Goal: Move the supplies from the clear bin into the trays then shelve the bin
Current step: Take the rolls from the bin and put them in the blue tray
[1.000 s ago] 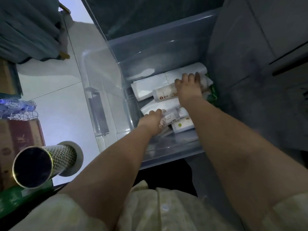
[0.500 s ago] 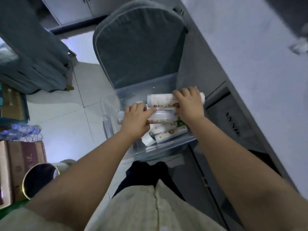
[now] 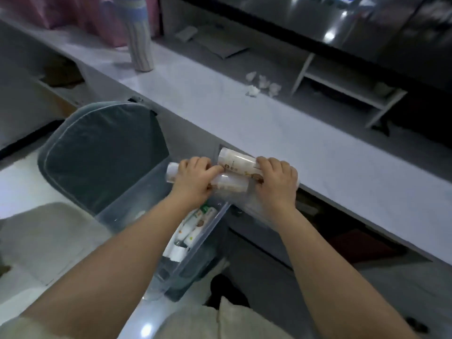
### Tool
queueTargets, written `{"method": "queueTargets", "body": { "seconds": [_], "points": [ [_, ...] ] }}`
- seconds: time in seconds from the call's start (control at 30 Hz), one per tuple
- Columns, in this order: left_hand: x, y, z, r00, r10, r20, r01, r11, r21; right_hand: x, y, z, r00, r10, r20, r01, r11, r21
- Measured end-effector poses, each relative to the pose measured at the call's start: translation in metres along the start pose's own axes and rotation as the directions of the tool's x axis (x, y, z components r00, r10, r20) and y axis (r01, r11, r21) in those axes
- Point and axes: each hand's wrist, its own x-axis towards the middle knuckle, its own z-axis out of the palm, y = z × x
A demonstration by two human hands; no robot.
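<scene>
Both hands hold white labelled rolls lifted above the clear bin [image 3: 137, 216], at the edge of the white counter [image 3: 281, 133]. My right hand [image 3: 277, 179] grips the right end of the upper roll [image 3: 236, 162]. My left hand [image 3: 195, 181] is closed over the left end of a lower roll [image 3: 230, 183]; another roll end [image 3: 172, 172] shows left of its fingers. Several more white rolls [image 3: 193, 228] lie in the bottom of the bin, which stands on the floor in front of a grey chair back [image 3: 102, 157]. No trays can be made out.
A striped tall bottle [image 3: 139, 42] stands on the counter at the back left. Crumpled white tissues [image 3: 263, 86] lie further right, beside a low white shelf unit [image 3: 342, 86]. Drawer fronts [image 3: 269, 260] sit under the counter by my right arm. White floor tiles lie left.
Both hands have risen out of the bin with the rolls, from its bottom up to the counter's edge. My view has tilted up from the bin to the counter.
</scene>
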Motion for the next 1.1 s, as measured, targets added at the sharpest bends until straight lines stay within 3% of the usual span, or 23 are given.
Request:
{"method": "queueTargets", "body": {
  "seconds": [0.23, 0.43, 0.6, 0.73, 0.8, 1.1],
  "points": [
    [0.032, 0.149, -0.012, 0.925, 0.366, -0.101, -0.375, 0.923, -0.087, -0.098, 0.109, -0.097, 0.925, 0.338, -0.175, -0.36, 0.926, -0.112],
    [0.041, 0.327, -0.025, 0.709, 0.69, -0.147, -0.703, 0.709, -0.06, -0.213, 0.221, -0.178, 0.754, 0.582, -0.304, -0.632, 0.768, -0.099],
    [0.015, 0.496, -0.02, 0.554, 0.801, -0.227, -0.831, 0.548, -0.095, -0.324, 0.317, -0.249, 0.615, 0.691, -0.38, -0.771, 0.629, -0.102],
    [-0.015, 0.629, -0.013, 0.467, 0.84, -0.277, -0.884, 0.452, -0.121, -0.411, 0.396, -0.305, 0.579, 0.696, -0.426, -0.804, 0.573, -0.157],
    [-0.027, 0.683, -0.01, 0.449, 0.847, -0.284, -0.894, 0.428, -0.136, -0.448, 0.432, -0.329, 0.568, 0.696, -0.439, -0.814, 0.553, -0.177],
    [-0.032, 0.838, 0.025, 0.511, 0.829, -0.228, -0.858, 0.478, -0.185, -0.535, 0.561, -0.371, 0.472, 0.738, -0.482, -0.879, 0.437, -0.192]
  ]
}}
